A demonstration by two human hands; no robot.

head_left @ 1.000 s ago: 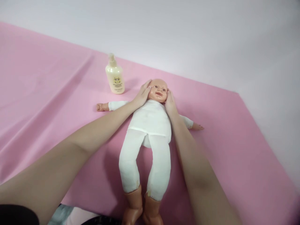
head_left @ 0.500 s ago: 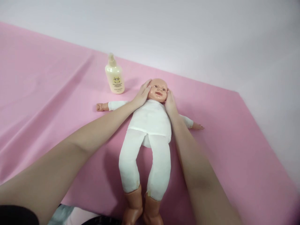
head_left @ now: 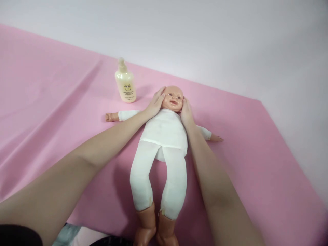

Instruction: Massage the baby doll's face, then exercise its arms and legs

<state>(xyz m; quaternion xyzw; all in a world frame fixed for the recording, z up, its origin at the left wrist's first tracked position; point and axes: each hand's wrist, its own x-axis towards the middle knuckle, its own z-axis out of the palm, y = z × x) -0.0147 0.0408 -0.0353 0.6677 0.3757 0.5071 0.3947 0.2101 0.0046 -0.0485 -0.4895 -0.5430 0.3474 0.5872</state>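
Note:
A baby doll in a white suit lies on its back on the pink sheet, head away from me and brown feet near the lower edge. My left hand lies flat against the left side of the doll's head, fingers stretched along its cheek and temple. My right hand cups the other side of the head, fingers extended. Both hands press on the head from either side. The doll's arms spread out to both sides.
A cream pump bottle stands upright on the sheet just left of and beyond the doll's head. The sheet has long folds at the left. A pale wall rises behind the sheet's far edge.

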